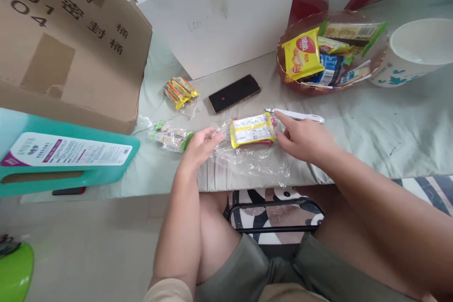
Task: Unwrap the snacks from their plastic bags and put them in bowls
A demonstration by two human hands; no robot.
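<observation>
A clear plastic bag lies at the table's front edge with yellow snack packets inside it. My left hand pinches the bag's left end, fingers curled closed. My right hand rests at the right side of the packets, fingertips against them and the bag, fingers partly bent. A white pen-like tool lies just behind my right hand.
A black phone and a bundle of small orange-yellow packets lie further back. A green-ended wrapped snack sits left of my left hand. A glass bowl of snacks, a white cup, a cardboard box and a teal container surround.
</observation>
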